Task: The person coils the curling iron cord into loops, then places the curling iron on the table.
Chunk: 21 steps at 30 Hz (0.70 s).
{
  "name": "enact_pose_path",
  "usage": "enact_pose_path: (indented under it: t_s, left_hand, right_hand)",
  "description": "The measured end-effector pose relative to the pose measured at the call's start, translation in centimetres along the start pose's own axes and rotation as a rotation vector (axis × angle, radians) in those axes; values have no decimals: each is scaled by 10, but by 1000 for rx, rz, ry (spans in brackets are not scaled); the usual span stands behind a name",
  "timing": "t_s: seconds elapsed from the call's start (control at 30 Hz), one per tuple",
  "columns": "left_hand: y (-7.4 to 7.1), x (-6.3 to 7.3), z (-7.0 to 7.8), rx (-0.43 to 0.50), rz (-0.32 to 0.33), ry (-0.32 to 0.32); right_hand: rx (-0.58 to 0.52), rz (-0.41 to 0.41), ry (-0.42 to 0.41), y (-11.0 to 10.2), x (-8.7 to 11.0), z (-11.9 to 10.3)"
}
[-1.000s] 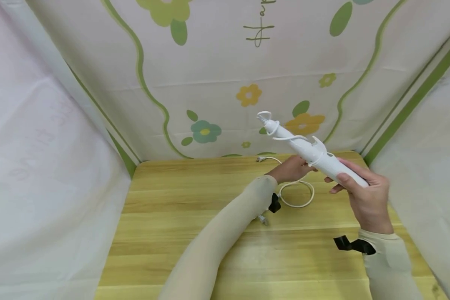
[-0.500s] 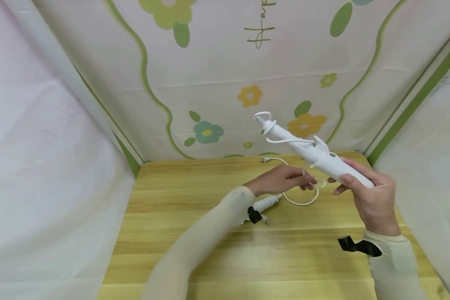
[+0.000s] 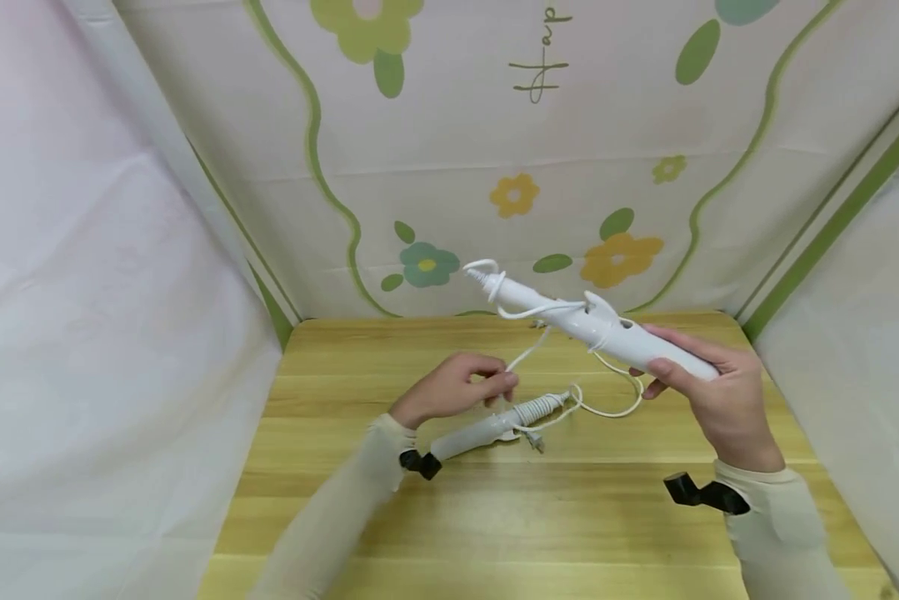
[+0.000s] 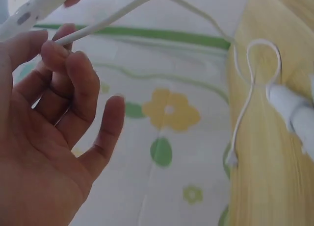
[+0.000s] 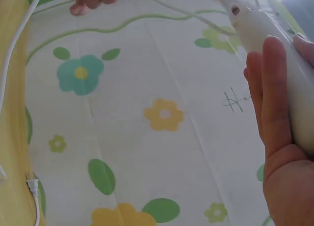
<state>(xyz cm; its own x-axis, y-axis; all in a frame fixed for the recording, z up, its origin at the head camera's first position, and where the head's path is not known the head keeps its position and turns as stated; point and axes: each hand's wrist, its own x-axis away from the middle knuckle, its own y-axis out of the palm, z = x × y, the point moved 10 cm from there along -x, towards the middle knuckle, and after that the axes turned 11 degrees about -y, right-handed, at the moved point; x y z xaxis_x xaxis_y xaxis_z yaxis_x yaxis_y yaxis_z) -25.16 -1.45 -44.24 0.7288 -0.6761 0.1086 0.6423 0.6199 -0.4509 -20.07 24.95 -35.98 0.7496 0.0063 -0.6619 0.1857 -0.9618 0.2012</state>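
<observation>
My right hand (image 3: 730, 400) grips a white curling iron (image 3: 554, 317) by its thick, smooth end and holds it slanted above the table. White cord loops loosely round its tapered end, which points up and to the left. With thumb and fingertips, my left hand (image 3: 456, 387) pinches a stretch of this cord (image 4: 122, 12), which runs up toward the iron. Just below the left hand, a second white curling iron (image 3: 471, 435) lies on the table. Its cord is wound tightly round its narrow end, and a plug (image 3: 535, 442) lies beside it.
A wooden table (image 3: 449, 517) spans the space, with flower-printed white cloth (image 3: 434, 125) behind it and plain cloth at both sides. A loop of cord (image 3: 614, 414) lies on the table under the held iron. Another plug (image 5: 32, 184) is near the back edge.
My left hand has moved left and nearer, drawing the cord out with it and uncovering the second curling iron. The held iron has shifted slightly left, and its tip is lower.
</observation>
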Motion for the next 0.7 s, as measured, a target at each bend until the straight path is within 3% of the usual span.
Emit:
enact_pose_path:
  t_s: [0.1, 0.23, 0.33, 0.57, 0.7]
  left_hand:
    - [-13, 23, -17, -23, 28, -2]
    - [-12, 48, -39, -70, 21, -6]
    - [-11, 57, -51, -39, 53, 0]
    - [-17, 70, -49, 119, 167, 134]
    - [-20, 73, -43, 292, 199, 207]
  right_hand:
    - [48, -83, 58, 12, 3, 11]
    - [86, -221, 154, 36, 10, 29]
    - [103, -320, 203, 54, 13, 38]
    - [136, -428, 201, 73, 16, 45]
    - [142, -446, 235, 71, 18, 47]
